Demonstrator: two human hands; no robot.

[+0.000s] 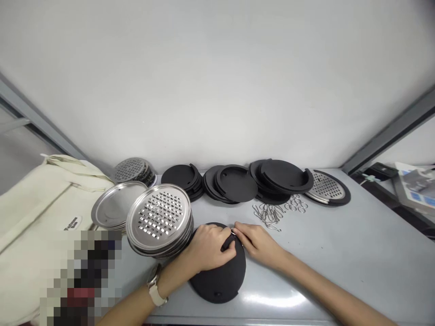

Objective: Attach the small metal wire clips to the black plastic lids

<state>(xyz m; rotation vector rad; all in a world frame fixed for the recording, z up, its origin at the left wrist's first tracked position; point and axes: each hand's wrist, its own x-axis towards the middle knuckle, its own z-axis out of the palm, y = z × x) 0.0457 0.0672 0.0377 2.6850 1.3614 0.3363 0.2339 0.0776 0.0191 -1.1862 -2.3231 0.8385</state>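
A round black disc (220, 280) lies on the grey table near its front edge. My left hand (210, 246) rests over the disc's upper part, its fingers curled round the rim. My right hand (256, 242) pinches a small metal ring (233, 231) at the disc's upper right edge, close to the left fingertips. Just left of the disc stands a stack of round metal grater plates (159, 217). Behind my right hand lie several metal clips (268, 215) and loose metal rings (296, 203).
Stacks of black discs (238, 183) line the wall, with more black discs (285, 175) to their right. A grater plate in a black disc (328, 186) lies at the back right. A cream cloth bag (44, 213) is at the left.
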